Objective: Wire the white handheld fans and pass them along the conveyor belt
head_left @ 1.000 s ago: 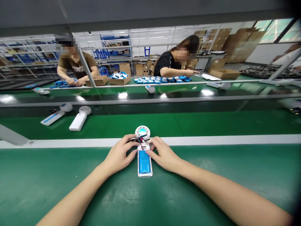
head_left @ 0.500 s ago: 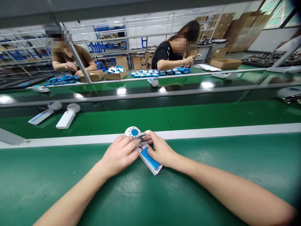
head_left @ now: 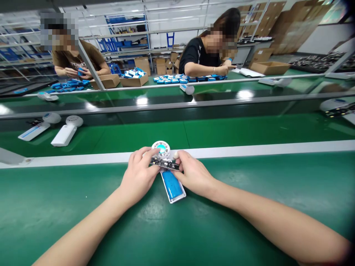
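A white handheld fan lies open on the green worktop, its round head pointing away from me. A blue battery fills its handle. Crosswise over the neck is a narrow black circuit board with small components on its face. My left hand is closed around the board's left end, its index fingertip reaching over the fan head. At the other end, my right hand pinches the board between thumb and fingers. Part of the fan neck is hidden behind the board.
Beyond a white rail runs a green conveyor belt carrying two white fans at left. More fan parts lie at right. Two co-workers sit opposite, behind blue batteries and cardboard boxes.
The circuit board has turned face up across the fan neck, held at both ends. The fan handle has swung to point more straight toward me, uncovering more battery.
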A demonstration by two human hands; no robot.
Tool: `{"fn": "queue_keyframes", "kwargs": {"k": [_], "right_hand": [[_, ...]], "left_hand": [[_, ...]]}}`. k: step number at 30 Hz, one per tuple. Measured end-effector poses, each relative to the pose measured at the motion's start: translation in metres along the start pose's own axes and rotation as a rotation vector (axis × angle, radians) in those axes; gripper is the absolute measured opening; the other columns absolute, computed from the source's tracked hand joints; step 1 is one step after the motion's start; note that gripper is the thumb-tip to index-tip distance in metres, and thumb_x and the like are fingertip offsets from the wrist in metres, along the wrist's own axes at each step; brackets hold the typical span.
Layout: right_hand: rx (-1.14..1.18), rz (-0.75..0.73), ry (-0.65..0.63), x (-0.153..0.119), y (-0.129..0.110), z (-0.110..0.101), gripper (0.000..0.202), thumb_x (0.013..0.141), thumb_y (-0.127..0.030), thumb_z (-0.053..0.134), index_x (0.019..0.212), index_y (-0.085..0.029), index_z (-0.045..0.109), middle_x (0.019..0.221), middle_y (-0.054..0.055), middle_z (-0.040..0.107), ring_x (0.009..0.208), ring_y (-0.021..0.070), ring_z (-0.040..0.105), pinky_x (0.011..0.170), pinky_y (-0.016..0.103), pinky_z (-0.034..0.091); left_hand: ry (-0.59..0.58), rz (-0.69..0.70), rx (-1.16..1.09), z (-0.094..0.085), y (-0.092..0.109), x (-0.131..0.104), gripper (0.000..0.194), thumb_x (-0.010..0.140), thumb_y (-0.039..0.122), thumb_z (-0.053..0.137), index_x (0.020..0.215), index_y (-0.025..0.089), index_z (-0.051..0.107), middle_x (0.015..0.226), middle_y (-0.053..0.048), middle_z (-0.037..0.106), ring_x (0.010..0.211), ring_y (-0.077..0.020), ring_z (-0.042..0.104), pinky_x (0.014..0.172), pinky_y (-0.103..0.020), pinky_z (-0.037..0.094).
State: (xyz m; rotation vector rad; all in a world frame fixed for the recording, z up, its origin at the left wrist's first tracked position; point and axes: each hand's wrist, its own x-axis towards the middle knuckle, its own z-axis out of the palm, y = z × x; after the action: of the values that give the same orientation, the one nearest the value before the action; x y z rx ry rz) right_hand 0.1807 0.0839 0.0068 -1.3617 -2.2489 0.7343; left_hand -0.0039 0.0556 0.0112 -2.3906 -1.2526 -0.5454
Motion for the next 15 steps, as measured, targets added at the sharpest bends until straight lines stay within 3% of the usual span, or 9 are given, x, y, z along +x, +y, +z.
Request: {"fn": "queue_keyframes", "kwargs": {"k": [4, 6, 9, 12, 15], "right_hand": [[-0.007, 0.049, -0.065, -0.002, -0.001, -0.014, 0.025, 0.076, -0.039, 0.053, 0.067, -0.018, 0.043, 0.058, -0.004, 0.051, 0.051, 0.0088, 0.042, 0.047, 0.021, 0.025], [-0.006, 0.021, -0.175, -0.007, -0.006, -0.021, 0.029, 0.076, -0.039, 0.053, 0.059, -0.017, 0.044, 0.053, -0.004, 0.046, 0.048, 0.0076, 0.037, 0.046, 0.021, 0.024], [0.130, -0.168, -0.377, -0.013, -0.013, -0.023, 0.021, 0.081, -0.027, 0.049, 0.064, -0.017, 0.054, 0.062, -0.002, 0.050, 0.053, 0.0070, 0.041, 0.051, 0.020, 0.030], [0.165, -0.218, -0.230, -0.014, -0.014, -0.010, 0.012, 0.081, -0.021, 0.049, 0.083, -0.017, 0.059, 0.077, 0.001, 0.050, 0.063, 0.0085, 0.045, 0.058, 0.021, 0.035], [0.185, -0.233, -0.108, -0.011, -0.008, 0.006, 0.012, 0.081, -0.021, 0.050, 0.080, -0.016, 0.061, 0.073, 0.001, 0.047, 0.066, 0.0096, 0.044, 0.060, 0.021, 0.036]], "left_hand": [[0.007, 0.011, 0.091, -0.005, 0.006, -0.001, 0.015, 0.081, 0.025, 0.052, 0.075, 0.016, 0.063, 0.113, -0.009, 0.053, 0.106, -0.0290, 0.041, 0.085, -0.046, 0.037], [-0.067, -0.118, 0.016, -0.006, 0.006, 0.000, 0.019, 0.082, 0.028, 0.050, 0.075, 0.016, 0.063, 0.113, -0.009, 0.053, 0.106, -0.0297, 0.041, 0.084, -0.048, 0.037], [-0.217, -0.354, -0.286, -0.006, 0.006, 0.001, 0.027, 0.084, 0.031, 0.044, 0.070, 0.017, 0.063, 0.112, -0.007, 0.048, 0.103, -0.0254, 0.041, 0.085, -0.044, 0.039], [-0.288, -0.505, -0.555, -0.005, 0.007, 0.001, 0.032, 0.085, 0.034, 0.041, 0.066, 0.019, 0.063, 0.109, -0.006, 0.042, 0.103, -0.0213, 0.040, 0.089, -0.041, 0.038], [-0.305, -0.572, -0.664, -0.003, 0.012, 0.000, 0.031, 0.084, 0.034, 0.042, 0.066, 0.020, 0.063, 0.108, -0.005, 0.040, 0.104, -0.0212, 0.038, 0.092, -0.042, 0.035]]}}
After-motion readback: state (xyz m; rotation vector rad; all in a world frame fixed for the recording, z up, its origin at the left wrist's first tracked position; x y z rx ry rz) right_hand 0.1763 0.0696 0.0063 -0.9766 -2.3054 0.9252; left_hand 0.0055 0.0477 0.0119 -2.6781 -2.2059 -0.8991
